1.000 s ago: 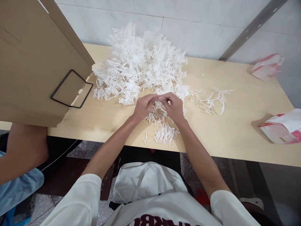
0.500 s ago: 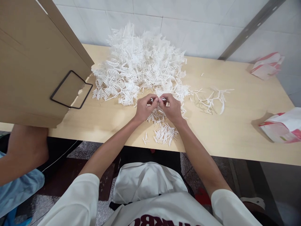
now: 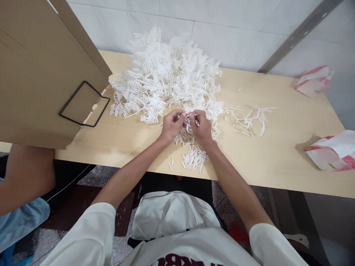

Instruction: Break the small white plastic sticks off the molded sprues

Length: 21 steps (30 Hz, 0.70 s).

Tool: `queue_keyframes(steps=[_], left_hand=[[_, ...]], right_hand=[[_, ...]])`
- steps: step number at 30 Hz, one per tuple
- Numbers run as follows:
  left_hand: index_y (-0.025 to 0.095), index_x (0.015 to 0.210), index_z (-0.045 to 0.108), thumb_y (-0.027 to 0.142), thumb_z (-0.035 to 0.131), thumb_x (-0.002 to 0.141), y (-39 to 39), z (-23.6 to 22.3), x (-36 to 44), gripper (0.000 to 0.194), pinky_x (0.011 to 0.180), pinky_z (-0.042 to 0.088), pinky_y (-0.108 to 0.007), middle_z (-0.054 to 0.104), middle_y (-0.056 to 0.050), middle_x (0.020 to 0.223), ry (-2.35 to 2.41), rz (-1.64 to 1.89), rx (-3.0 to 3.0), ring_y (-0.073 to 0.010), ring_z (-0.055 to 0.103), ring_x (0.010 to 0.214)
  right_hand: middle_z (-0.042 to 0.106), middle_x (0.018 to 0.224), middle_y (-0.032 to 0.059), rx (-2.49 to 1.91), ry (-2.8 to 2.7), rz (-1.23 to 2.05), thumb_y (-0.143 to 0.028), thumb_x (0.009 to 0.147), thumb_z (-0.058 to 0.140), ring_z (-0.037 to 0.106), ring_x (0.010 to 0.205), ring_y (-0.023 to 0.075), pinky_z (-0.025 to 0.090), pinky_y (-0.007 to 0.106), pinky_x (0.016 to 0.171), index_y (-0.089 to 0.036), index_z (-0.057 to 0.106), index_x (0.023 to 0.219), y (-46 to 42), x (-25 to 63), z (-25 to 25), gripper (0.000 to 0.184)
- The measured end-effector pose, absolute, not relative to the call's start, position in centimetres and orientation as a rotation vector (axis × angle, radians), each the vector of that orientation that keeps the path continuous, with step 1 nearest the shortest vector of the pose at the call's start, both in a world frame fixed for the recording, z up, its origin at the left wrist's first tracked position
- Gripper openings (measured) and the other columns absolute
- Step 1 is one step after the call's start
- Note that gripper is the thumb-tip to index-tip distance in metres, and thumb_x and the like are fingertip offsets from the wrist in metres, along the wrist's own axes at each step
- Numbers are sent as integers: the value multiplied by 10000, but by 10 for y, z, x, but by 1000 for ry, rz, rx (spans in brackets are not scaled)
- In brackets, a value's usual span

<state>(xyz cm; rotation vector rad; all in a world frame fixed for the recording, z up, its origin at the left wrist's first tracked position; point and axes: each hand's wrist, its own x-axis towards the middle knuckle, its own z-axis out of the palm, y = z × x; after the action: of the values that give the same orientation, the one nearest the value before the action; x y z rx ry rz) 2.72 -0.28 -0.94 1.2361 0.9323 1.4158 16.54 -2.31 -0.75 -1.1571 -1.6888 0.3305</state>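
My left hand [image 3: 171,126] and my right hand [image 3: 202,128] are close together, thumbs and fingers pinched on a small white branched plastic piece [image 3: 188,128]. A curled end of it dangles between them. Just behind my hands rises a large heap of white branched plastic pieces [image 3: 169,74], like sprues with thin prongs. Below my wrists lies a pile of short white plastic sticks [image 3: 195,159], with a few loose sticks [image 3: 172,163] to its left. More sticks lie partly hidden beneath my hands.
Bare white plastic branches [image 3: 251,119] lie to the right on the wooden table [image 3: 283,155]. Two red-and-white paper bags [image 3: 314,81] stand at the right end. A cardboard panel [image 3: 50,74] with a black wire stand [image 3: 84,103] blocks the left; another person's arm [image 3: 29,170] shows below it.
My hands have parted slightly at the fingertips, and a curled white end now shows between them. My fingers have shifted their pinch. The piles look the same.
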Motion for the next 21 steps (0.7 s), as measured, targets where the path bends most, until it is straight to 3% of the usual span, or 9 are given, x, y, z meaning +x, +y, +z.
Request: queue_keyframes(steps=[3,7,14,21], left_hand=[[185,794,608,376,662,853,6,-11,22,206,504,464,-185,580,55,586,973,1504,1108,-55,551,490],[187,855,630,412,677,839,10,-8,18,231,525,478,-187,597,49,634,918,1467,1186,-50,562,513],[189,920,628,539,687,792,5,-5,17,377,619,530,-201,658,5,836,851,1401,1399,-71,616,669],[199,916,656,288,552,926,0,-7,12,138,694,467,-222,705,-7,848,1042,1369,1923,-94,614,723]], right_hand=[[697,933,1,-1066,-1577,405,-396,983,434,631,718,101,511,265,670,-261,460,1057,-28,161,-5,156],[678,946,4,-1073,-1540,489,-352,970,469,636,776,105,518,281,729,-252,517,1043,-27,157,-2,133],[662,957,21,-1106,-1513,587,-427,940,512,613,804,125,520,298,741,-256,598,1145,-23,159,4,280],[649,881,20,-1166,-1861,341,-319,896,551,570,765,136,471,300,729,-222,601,913,-17,171,4,110]])
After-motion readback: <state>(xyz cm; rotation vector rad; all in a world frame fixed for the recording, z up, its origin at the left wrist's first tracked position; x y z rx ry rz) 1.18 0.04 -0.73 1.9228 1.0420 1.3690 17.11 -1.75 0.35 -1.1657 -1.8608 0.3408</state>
